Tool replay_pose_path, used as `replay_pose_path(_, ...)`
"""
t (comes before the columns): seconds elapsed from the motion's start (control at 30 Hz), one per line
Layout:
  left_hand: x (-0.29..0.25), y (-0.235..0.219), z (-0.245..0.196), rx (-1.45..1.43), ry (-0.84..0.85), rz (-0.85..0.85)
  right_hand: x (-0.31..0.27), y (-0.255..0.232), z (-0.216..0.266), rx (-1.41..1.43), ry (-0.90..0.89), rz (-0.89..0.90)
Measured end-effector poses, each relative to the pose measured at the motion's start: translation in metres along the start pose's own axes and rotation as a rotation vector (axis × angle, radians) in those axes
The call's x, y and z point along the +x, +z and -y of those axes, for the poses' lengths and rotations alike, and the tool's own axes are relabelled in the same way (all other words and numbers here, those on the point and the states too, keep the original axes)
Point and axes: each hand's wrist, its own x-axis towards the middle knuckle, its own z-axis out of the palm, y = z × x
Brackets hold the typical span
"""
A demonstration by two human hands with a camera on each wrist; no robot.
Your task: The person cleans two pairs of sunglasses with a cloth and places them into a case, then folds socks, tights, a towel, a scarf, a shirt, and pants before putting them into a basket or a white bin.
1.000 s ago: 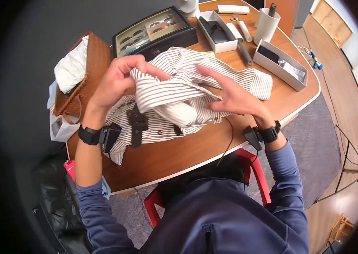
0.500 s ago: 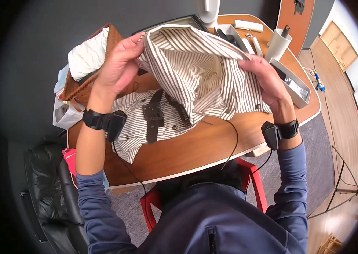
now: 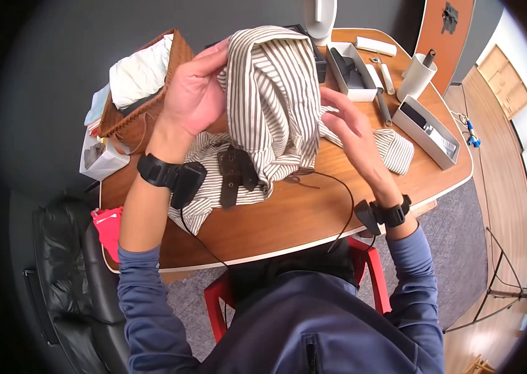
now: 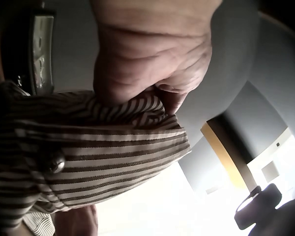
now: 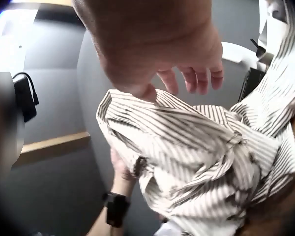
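A white shirt (image 3: 273, 93) with brown stripes hangs bunched above the table, its upper edge folded over. My left hand (image 3: 196, 93) grips that fold at its left side; in the left wrist view the thumb and fingers pinch striped cloth (image 4: 108, 164) near a round metal button (image 4: 54, 161). Beside the shirt's right side is my right hand (image 3: 356, 134), fingers extended and loosely spread. In the right wrist view its thumb overlaps the cloth's top edge. A dark brown belt (image 3: 230, 177) with eyelets lies across the shirt's lower part, and one sleeve (image 3: 394, 151) rests on the tabletop.
A wicker basket (image 3: 173, 62) with white cloth stands left, beside a white bin (image 3: 106, 163). Behind the shirt is a dark case (image 3: 319, 59). Open boxes (image 3: 363, 93) (image 3: 428, 140), a lint roller (image 3: 383, 107) and a white cylinder (image 3: 417, 75) occupy the right side. Cables run from both wrists.
Half a second ago both hands held the shirt's upper edge spread wide. The right hand has since let go and moved inward; the cloth now hangs folded from the left hand.
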Motion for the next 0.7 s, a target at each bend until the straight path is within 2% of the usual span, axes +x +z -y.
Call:
replay_pose_path(0.07,0.006,0.008,0.003,0.011,-0.016,0.015,-0.008,0.011,0.028,0.101,-0.003,-0.065)
replay_pose_path(0.17,0.016,0.008,0.008,-0.024,-0.033,0.088,-0.008,0.023,0.036,0.032,-0.038,-0.030)
replay_pose_path(0.2,0.019,0.034,0.011,0.352,0.015,-0.144,0.003,0.004,0.044,-0.194,0.368,0.247)
replay_pose_path(0.3,0.034,0.025,-0.008,0.668,0.181,-0.046,0.040,-0.030,0.040,-0.319,0.204,0.180)
replay_pose_path(0.33,0.036,0.054,-0.011,0.775,0.266,-0.160,0.057,-0.044,0.049,-0.314,0.186,0.123)
replay_pose_path(0.37,0.042,0.034,-0.035,1.015,0.399,-0.069,0.077,-0.060,0.060,-0.310,0.164,0.065)
replay_pose_path(0.43,0.031,0.058,-0.080,1.061,0.345,-0.075,0.119,-0.101,0.062,-0.305,-0.078,0.112)
replay_pose_path(0.5,0.036,0.075,-0.111,1.064,0.414,-0.076,0.151,-0.104,0.126,0.160,0.092,0.226)
replay_pose_path(0.53,0.036,0.090,-0.125,0.979,0.393,0.016,0.166,-0.099,0.152,0.264,0.088,0.192)
replay_pose_path(0.6,0.036,0.127,-0.142,0.809,0.396,0.054,0.193,-0.088,0.190,0.474,0.073,0.127)
replay_pose_path(0.63,0.037,0.140,-0.152,0.681,0.378,0.078,0.203,-0.085,0.202,0.508,0.035,0.190)
replay_pose_path(0.7,0.046,0.162,-0.166,0.634,0.353,0.174,0.222,-0.086,0.233,0.559,-0.055,0.317)
